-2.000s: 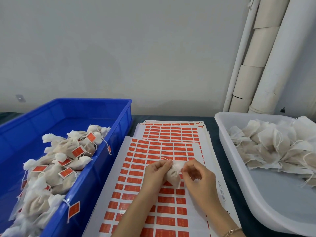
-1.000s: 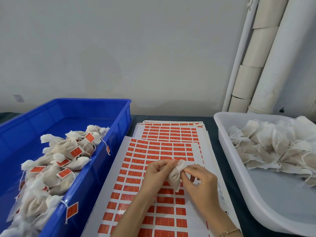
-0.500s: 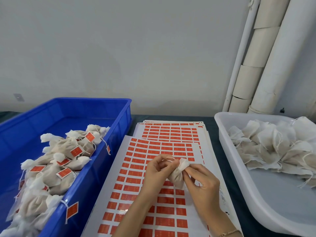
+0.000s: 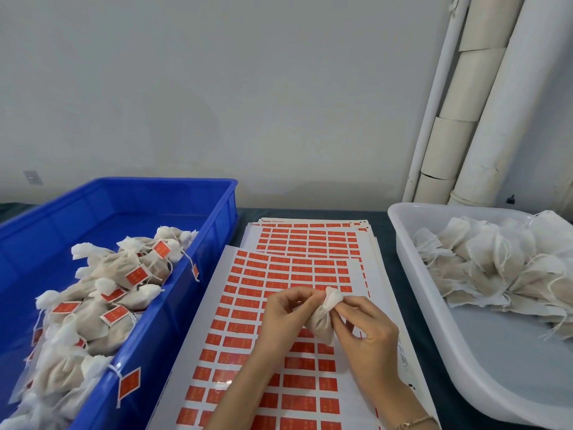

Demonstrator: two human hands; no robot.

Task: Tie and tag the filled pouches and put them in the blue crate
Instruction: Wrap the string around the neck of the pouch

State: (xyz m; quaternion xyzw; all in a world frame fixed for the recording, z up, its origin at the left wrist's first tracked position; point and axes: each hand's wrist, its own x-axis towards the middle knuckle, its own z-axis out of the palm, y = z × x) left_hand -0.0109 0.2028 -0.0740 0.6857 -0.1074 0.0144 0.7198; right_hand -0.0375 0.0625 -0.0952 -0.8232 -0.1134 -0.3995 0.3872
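both hands work one pouch (image 4: 321,321) above the sticker sheets (image 4: 279,305), between blue crate (image 4: 198,243) and white tub (image 4: 496,383). left hand (image 4: 283,318) and right hand (image 4: 366,333) pinch its gathered neck, likely to cinch the string.

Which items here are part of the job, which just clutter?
In use: pouch gripped by left hand and right hand; label sheets; blue crate with tagged pouches; white tub of untagged pouches.
Idle: wall pipes; wall plate.
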